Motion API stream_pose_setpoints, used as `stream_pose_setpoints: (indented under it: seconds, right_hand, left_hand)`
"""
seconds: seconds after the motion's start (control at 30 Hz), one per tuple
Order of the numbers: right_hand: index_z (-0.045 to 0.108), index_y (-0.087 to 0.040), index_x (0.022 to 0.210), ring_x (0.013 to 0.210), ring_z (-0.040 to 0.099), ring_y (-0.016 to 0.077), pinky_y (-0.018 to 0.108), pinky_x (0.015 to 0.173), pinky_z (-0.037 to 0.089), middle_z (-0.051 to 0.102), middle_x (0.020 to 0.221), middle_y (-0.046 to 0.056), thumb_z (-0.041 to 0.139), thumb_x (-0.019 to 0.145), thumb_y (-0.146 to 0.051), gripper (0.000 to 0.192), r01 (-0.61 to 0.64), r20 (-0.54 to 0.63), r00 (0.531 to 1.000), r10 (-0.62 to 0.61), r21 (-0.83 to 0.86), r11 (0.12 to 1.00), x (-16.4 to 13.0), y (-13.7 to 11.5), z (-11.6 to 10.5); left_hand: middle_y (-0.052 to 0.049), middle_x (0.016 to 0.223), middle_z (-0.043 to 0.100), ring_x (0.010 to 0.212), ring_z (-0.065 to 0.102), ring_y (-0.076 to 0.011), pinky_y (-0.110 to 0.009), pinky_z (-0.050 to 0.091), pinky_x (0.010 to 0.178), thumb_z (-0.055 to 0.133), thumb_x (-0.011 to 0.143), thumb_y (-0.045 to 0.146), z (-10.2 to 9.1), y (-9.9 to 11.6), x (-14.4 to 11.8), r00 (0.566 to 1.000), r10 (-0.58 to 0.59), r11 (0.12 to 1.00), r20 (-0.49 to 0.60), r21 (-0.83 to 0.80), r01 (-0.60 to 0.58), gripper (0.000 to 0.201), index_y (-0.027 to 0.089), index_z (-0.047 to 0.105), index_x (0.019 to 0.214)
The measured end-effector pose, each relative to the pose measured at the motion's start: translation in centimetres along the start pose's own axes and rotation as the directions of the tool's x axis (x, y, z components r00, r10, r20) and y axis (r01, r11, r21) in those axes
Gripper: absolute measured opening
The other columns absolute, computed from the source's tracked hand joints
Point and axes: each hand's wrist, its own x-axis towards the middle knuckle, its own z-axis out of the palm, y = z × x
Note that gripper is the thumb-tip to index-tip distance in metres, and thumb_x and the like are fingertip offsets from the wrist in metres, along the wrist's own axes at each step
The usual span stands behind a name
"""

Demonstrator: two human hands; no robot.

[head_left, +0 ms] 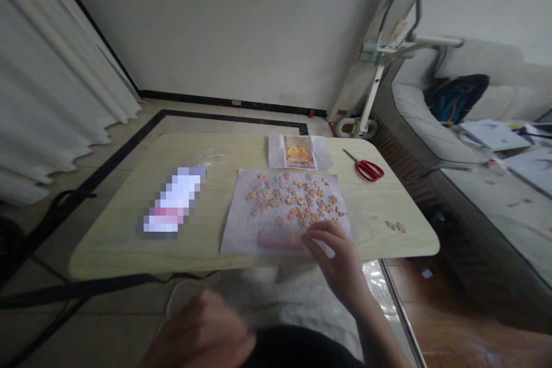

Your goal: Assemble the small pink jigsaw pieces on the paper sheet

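Curling right hand: held over the near right part of the white sheet, fingers bent in close to the thumb. Whether a piece is pinched honestly can't be told.
Left hand: caught as a blur below the near edge of the table, so no clue if the fingers are clenched or loose, or if anything's held.
Puzzle pieces: spread loose across the sheet, some crowded right up by the right hand. Could easily be scattered if the knuckles are dragged through.
Pink strip: laid along the sheet's near edge, just left of the right hand. Looks like joined pieces, too blurry to swear to. Could be broken up if the paper gets snagged or tugged.
Stray pieces: parked straight on the table near its right end. Could be knocked off by a careless swing.
Scissors: left at the far right, well apart from both hands.
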Motion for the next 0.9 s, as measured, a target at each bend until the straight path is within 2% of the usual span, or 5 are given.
stream_pose_setpoints:
  seconds: [0.17, 0.3, 0.6, 0.77, 0.9]
  right_hand:
    - [0.069, -0.022, 0.091, 0.089, 0.062, 0.0183, 0.031, 0.077, 0.052, 0.065, 0.092, 0.005, 0.064, 0.089, -0.018, 0.007, 0.039, -0.005, 0.999, -0.038, 0.040, 0.998, -0.7, -1.3, -0.2]
    - [0.069, -0.021, 0.091, 0.089, 0.062, 0.0179, 0.030, 0.077, 0.052, 0.066, 0.093, 0.005, 0.064, 0.088, -0.016, 0.007, 0.028, 0.003, 1.000, -0.028, 0.055, 0.998, -1.3, -1.6, -0.5]
    - [0.070, -0.022, 0.096, 0.091, 0.063, 0.0197, 0.033, 0.079, 0.053, 0.066, 0.096, 0.007, 0.062, 0.090, -0.020, 0.010, -0.052, 0.034, 0.998, 0.049, 0.094, 0.994, -1.8, -0.6, 0.0]
    - [0.068, -0.024, 0.110, 0.094, 0.062, 0.0225, 0.039, 0.082, 0.053, 0.065, 0.104, 0.009, 0.063, 0.089, -0.024, 0.022, -0.085, -0.089, 0.993, 0.081, -0.051, 0.995, -1.8, 1.6, -1.1]
    - [0.070, -0.022, 0.102, 0.095, 0.060, 0.0236, 0.040, 0.082, 0.053, 0.063, 0.103, 0.010, 0.063, 0.088, -0.020, 0.016, -0.047, -0.020, 0.999, 0.044, -0.160, 0.986, -1.9, 2.4, -0.9]
  left_hand:
    - [-0.007, 0.116, 0.065, 0.106, 0.062, -0.0199, -0.034, 0.057, 0.088, 0.057, 0.093, 0.027, 3.9, 1.4, 3.3, 0.985, 0.012, 0.999, 0.172, 0.048, -0.021, 0.036, 0.025, 0.053, 0.128]
    - [-0.002, 0.104, 0.069, 0.099, 0.064, -0.0169, -0.036, 0.054, 0.092, 0.051, 0.096, 0.025, 5.8, 0.8, 4.8, 0.958, 0.044, 0.999, 0.283, -0.030, -0.037, 0.024, 0.025, 0.060, 0.118]
    - [-0.001, 0.092, 0.070, 0.088, 0.063, -0.0148, -0.032, 0.052, 0.083, 0.052, 0.096, 0.020, 7.0, -0.9, 4.6, 0.932, 0.067, 0.996, 0.357, -0.075, -0.043, 0.015, 0.020, 0.066, 0.102]
    - [-0.003, 0.092, 0.068, 0.088, 0.061, -0.0177, -0.034, 0.050, 0.079, 0.055, 0.092, 0.015, 6.8, -2.5, 5.7, 0.933, 0.048, 0.998, 0.356, 0.023, -0.060, 0.012, 0.018, 0.066, 0.099]
    - [-0.003, 0.088, 0.067, 0.087, 0.059, -0.0198, -0.037, 0.048, 0.080, 0.056, 0.092, 0.017, 7.0, -2.7, 7.0, 0.895, 0.048, 0.990, 0.443, 0.099, -0.103, 0.011, 0.018, 0.066, 0.093]
